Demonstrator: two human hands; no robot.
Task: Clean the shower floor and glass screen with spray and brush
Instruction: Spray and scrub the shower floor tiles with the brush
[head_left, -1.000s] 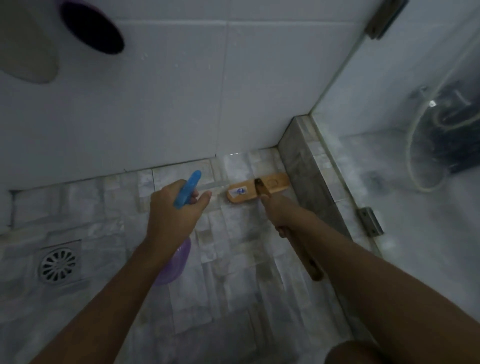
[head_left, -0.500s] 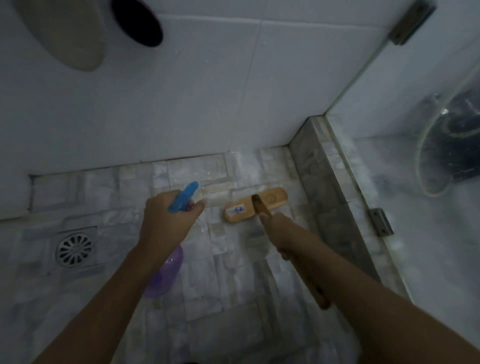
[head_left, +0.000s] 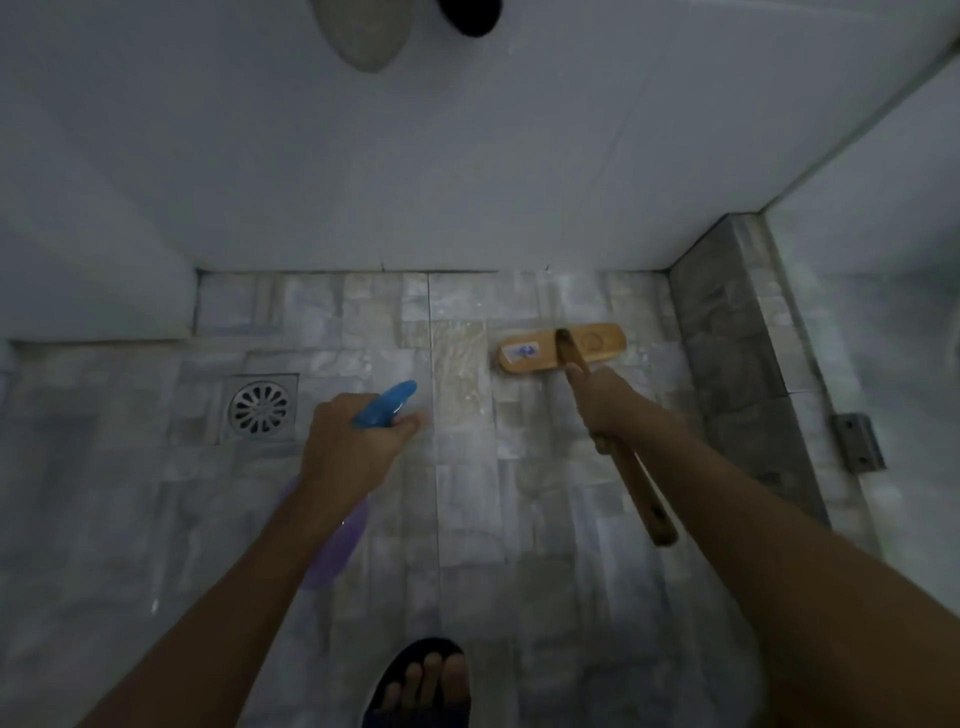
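1. A round metal drain (head_left: 259, 409) sits in a square frame on the left.
2. A white wall (head_left: 467, 156) stands at the back.
3. A grey round thing (head_left: 363, 31) and a dark round thing (head_left: 470, 15) sit side by side at the top.
4. A grey stone step (head_left: 727, 338) runs along the right.
5. A metal hinge (head_left: 857, 441) sits just past the step.
6. A dark sandal (head_left: 423, 647) shows at the bottom edge.

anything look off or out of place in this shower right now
Nothing stands out. The brush head lies flat on the floor tiles near the raised curb, its handle gripped by the right hand; the left hand holds the spray bottle pointed down at them. The drain cover sits square in its frame.
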